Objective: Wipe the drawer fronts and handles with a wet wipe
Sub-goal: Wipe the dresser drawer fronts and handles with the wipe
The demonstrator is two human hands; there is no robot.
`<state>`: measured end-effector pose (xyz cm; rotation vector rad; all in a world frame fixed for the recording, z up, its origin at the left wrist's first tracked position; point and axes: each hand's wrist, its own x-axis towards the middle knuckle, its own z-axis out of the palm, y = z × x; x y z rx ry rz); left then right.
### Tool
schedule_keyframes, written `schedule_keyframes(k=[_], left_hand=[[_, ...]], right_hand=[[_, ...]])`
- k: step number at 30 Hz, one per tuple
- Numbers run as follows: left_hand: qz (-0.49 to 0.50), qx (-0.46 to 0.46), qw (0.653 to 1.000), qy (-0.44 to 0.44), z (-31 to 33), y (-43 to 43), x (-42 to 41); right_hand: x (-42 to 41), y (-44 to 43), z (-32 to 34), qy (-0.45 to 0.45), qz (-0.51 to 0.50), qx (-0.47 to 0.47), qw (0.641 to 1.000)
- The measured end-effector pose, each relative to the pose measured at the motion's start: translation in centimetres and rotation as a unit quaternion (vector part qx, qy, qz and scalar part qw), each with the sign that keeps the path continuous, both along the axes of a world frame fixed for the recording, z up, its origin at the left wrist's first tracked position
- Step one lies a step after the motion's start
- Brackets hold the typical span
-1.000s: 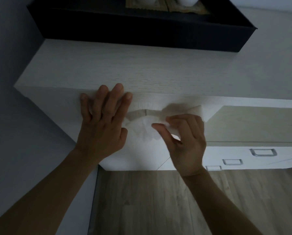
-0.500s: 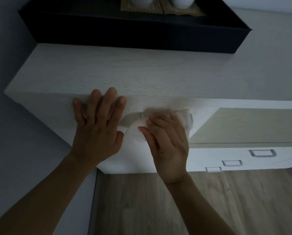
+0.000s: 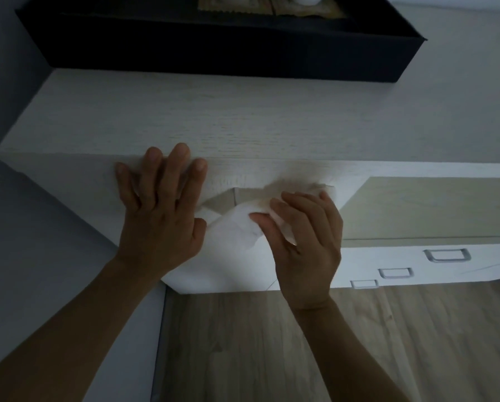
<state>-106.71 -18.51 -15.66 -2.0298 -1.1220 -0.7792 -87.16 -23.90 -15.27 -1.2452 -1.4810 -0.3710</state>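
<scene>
Two hands at the white drawer front [image 3: 77,184], one of them holding a wet wipe [image 3: 237,224].
Left hand [image 3: 158,221] lay flat, fingers [image 3: 176,169] straight, beside the recessed handle [image 3: 222,200]. Right hand [image 3: 306,245] pinched the wipe at that recess. Behind them on the worktop [image 3: 243,117], a dark tray [image 3: 214,53] held tan mats [image 3: 234,4]. Metal handles [image 3: 447,255] showed lower right.

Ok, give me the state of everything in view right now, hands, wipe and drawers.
Left hand: open, flat against the top drawer front.
Right hand: pinching the wet wipe at the handle recess.
Wet wipe: crumpled, pressed at the recess.
Top drawer front: looks shut.
Low drawers on the right: shut, handles untouched.
Black tray: resting on the cabinet top.
</scene>
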Motion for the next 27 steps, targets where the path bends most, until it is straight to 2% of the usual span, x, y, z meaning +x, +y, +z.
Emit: schedule_keyframes(k=[10,13,18,22,27], left_hand=[[-0.005,0.001,1.000,0.000,0.1,0.0,0.1],[-0.006,0.003,1.000,-0.004,0.0,0.0,0.1],[-0.007,0.007,1.000,-0.002,0.0,0.1,-0.1],[-0.007,0.001,1.000,0.002,0.0,0.2,-0.2],[-0.009,0.020,1.000,-0.011,-0.3,0.3,-0.1]], right_hand=[[-1.6,0.0,-0.3,0.032,-0.032,-0.019,0.999],[-1.7,-0.4,-0.1,0.065,-0.028,-0.033,0.997],[-5.0,0.7,0.8,0.132,-0.077,-0.055,0.987],[-3.9,0.6,-0.1,0.102,-0.069,-0.053,0.991],[-5.2,1.3,0.3,0.104,-0.112,-0.052,0.987]])
